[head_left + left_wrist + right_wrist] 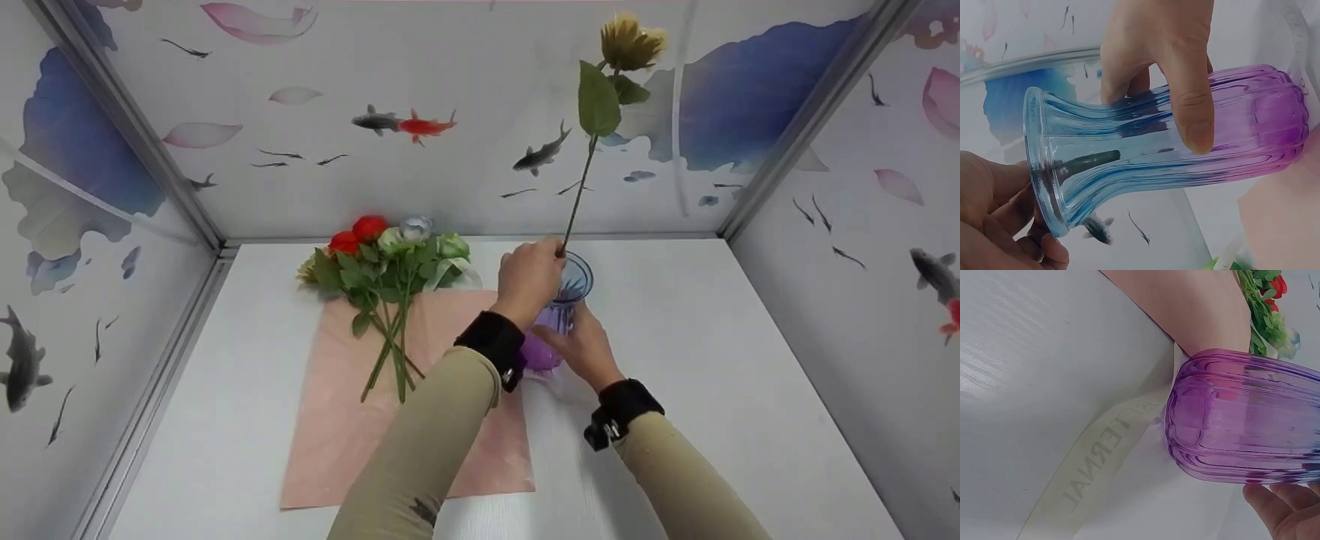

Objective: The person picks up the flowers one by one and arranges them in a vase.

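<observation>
My left hand pinches the lower stem of a yellow artificial flower, which stands tall with green leaves below its bloom. The stem's cut end pokes through the mouth of a ribbed glass vase, blue at the flared rim and purple at the base. Around the vase's middle curls my right hand, thumb across the near side in the left wrist view. Fingertips of the left hand are right at the rim there.
Left of the vase, a bunch of red, white and green flowers lies with crossed stems on pink wrapping paper. A pale lettered ribbon runs beside the vase base on the white table. Printed panels wall three sides.
</observation>
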A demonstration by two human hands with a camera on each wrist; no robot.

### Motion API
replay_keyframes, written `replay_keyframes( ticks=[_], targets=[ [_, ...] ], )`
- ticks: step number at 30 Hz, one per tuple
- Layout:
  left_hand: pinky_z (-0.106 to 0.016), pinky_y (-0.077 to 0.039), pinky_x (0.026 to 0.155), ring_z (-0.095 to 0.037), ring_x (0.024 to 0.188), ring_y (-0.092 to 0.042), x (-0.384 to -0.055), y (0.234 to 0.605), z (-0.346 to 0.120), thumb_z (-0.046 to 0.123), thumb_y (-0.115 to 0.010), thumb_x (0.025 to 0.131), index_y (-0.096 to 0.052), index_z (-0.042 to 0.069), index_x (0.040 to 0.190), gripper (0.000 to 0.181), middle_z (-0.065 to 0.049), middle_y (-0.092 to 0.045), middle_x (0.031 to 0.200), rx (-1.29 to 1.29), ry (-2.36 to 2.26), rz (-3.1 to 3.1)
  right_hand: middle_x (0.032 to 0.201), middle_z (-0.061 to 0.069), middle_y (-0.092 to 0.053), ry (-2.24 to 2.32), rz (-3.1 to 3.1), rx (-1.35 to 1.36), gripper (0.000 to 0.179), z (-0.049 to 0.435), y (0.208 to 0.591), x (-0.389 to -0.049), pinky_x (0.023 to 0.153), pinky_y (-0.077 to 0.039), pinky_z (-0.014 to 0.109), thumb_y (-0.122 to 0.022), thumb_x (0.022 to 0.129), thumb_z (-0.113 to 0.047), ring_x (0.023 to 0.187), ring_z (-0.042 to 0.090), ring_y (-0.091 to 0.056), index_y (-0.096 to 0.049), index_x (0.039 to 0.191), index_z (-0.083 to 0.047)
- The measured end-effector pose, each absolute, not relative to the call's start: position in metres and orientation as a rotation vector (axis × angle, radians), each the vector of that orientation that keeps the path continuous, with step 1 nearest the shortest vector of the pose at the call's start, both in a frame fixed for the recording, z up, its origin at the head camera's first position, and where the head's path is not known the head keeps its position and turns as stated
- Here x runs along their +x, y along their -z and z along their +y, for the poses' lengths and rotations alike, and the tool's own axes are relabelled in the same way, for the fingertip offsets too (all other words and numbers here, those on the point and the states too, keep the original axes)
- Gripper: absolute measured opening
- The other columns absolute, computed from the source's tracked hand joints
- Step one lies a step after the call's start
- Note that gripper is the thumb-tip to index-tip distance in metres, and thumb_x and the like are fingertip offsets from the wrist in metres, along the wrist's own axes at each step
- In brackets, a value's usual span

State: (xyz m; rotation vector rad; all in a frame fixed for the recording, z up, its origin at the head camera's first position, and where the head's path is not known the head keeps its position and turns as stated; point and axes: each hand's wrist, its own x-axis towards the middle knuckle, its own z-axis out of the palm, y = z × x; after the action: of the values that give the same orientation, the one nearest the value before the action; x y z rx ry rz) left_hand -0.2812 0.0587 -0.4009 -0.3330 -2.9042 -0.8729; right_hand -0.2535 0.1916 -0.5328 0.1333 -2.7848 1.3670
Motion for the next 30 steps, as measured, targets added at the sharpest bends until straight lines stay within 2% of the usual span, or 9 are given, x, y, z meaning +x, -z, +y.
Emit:
replay_keyframes(
  ticks=[7,15,22,30],
  targets=[
    [-0.036,-0.046,0.088,-0.018,0.101,-0.067,-0.279,0.404,0.060,0.035,-0.058,0.105,-0.076,0.020,0.115,0.024,0.005,-0.076,0.107,-0.379,0.722,-2.909,0.155,0.018,-0.046,-1.369,-2.774,0.150,0.098,0.192,0.532,-0.255,0.118,-0.033,0.052,-0.080,0.088,-0.046,0.143,0.034,-0.044,-0.025,0.160,-0.008],
    [-0.037,-0.045,0.088,-0.020,0.105,-0.065,-0.278,0.408,0.060,0.035,-0.059,0.104,-0.071,0.022,0.120,0.023,0.006,-0.075,0.114,-0.415,0.536,-2.938,0.153,0.020,-0.047,-1.358,-2.771,0.151,0.096,0.192,0.534,-0.255,0.118,-0.034,0.052,-0.080,0.088,-0.043,0.141,0.035,-0.046,-0.026,0.160,-0.007],
    [-0.038,-0.044,0.090,-0.020,0.106,-0.060,-0.275,0.410,0.063,0.037,-0.059,0.104,-0.074,0.021,0.117,0.025,0.004,-0.072,0.113,-0.408,0.449,-2.972,0.153,0.024,-0.046,-1.312,-2.785,0.141,0.096,0.192,0.535,-0.254,0.117,-0.035,0.053,-0.078,0.089,-0.045,0.142,0.038,-0.045,-0.027,0.158,-0.003],
    [-0.037,-0.044,0.088,-0.019,0.104,-0.057,-0.275,0.412,0.063,0.036,-0.058,0.105,-0.075,0.023,0.113,0.024,0.005,-0.071,0.111,-0.420,0.425,-2.977,0.153,0.025,-0.046,-1.305,-2.784,0.135,0.096,0.192,0.535,-0.256,0.115,-0.038,0.053,-0.078,0.088,-0.047,0.140,0.039,-0.047,-0.028,0.158,-0.004]
  ],
)
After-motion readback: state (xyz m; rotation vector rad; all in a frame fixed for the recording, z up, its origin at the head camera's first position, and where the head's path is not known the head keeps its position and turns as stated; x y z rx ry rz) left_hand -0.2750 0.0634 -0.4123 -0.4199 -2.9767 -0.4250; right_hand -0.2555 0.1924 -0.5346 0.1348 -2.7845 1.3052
